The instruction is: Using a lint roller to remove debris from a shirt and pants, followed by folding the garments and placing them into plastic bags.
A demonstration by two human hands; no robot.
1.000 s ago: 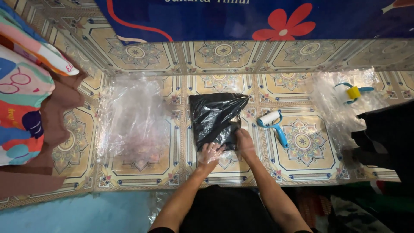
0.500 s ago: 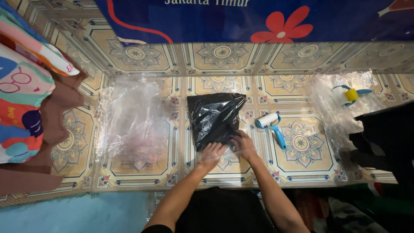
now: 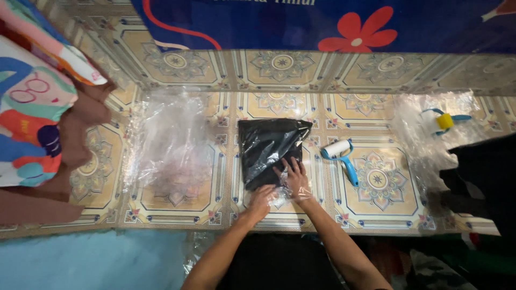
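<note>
Now both hands lie spread and flat: left hand (image 3: 262, 197) and right hand (image 3: 292, 176) press the clear bag's (image 3: 271, 153) near end. Folded black cloth (image 3: 266, 145) fills the bag just beyond the fingers.

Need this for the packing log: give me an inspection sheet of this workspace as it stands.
Surface: patterned tiled floor, tiles in cream and blue.
Job's things: black folded garment in a clear bag, lying flat.
Clutter: loose clear plastic bags to the left; lint roller with blue handle to the right; tape dispenser on more plastic; dark fabric pile at far right; colourful folded cloths at far left.
Grippers: left hand on the bag's open end; right hand pressing flat on the bag.
Cables: nothing seen.
Surroundings: blue banner with a red flower along the wall.
</note>
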